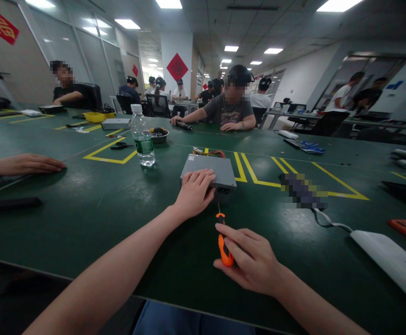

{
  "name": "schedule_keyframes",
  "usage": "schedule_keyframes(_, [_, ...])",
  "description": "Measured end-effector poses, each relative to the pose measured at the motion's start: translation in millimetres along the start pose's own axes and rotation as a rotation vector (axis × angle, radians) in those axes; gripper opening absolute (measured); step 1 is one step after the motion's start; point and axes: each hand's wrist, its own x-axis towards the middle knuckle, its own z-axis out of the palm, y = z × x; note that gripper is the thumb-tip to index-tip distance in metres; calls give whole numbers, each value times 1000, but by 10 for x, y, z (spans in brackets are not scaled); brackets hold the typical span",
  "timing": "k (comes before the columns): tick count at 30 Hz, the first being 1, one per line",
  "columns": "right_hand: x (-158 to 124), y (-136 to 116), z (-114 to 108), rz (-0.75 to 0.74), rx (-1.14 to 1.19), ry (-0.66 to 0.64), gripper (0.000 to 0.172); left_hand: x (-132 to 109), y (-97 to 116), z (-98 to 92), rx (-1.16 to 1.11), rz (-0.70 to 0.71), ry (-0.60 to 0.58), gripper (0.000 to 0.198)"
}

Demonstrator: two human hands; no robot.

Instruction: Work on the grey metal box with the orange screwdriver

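Note:
A grey metal box [213,169] with coloured wires at its far end lies on the green table [94,204] in front of me. My left hand [194,190] rests on the box's near left corner, fingers curled over its edge. My right hand [250,258] is closed around the orange and black handle of a screwdriver [223,242]. The screwdriver's thin shaft points away from me toward the near face of the box, and its tip is at or just short of that face.
A water bottle [143,137] stands to the left, near scissors [122,145] and a bowl [160,135]. Another person's hand [24,164] lies flat at the left. A white device [391,260] with a cable sits at the right. People sit across the table.

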Motion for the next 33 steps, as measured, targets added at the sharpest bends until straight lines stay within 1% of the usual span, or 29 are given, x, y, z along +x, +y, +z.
schedule_keyframes(2, [-15, 5, 19, 31, 17, 14, 23, 0, -1, -3, 4, 3, -5, 29])
schedule_keyframes(5, [-1, -9, 17, 70, 45, -47, 31, 2, 0, -4, 4, 6, -5, 29])
schedule_keyframes(7, [23, -23, -5, 58, 41, -104, 34, 2, 1, -1, 0, 3, 1, 29])
schedule_keyframes(9, [41, -29, -28, 23, 10, -140, 33, 1, 2, 2, -4, 1, 3, 29])
schedule_keyframes(12, [36, -18, -36, 4, -27, -95, 28, -1, 2, 4, -7, 1, -4, 30])
schedule_keyframes(14, [21, -5, -24, 14, -20, -44, 25, -1, 1, 3, -3, -1, -7, 30])
schedule_keyframes(16, [11, 5, -8, 34, 4, -23, 24, -1, 1, 1, 3, -5, -9, 30])
schedule_keyframes(18, [14, 8, -1, 56, 27, -42, 28, -1, 2, -2, 6, -6, -10, 29])
schedule_keyframes(21, [35, 3, -15, 65, 4, -117, 35, 1, 3, -4, 1, -1, -13, 29])
schedule_keyframes(23, [46, 1, -36, 47, -24, -143, 35, 1, 3, -4, -3, -1, -11, 30])
schedule_keyframes(33, [5, 41, -128, 39, -26, -46, 35, -3, -8, -3, 3, 9, -15, 30])
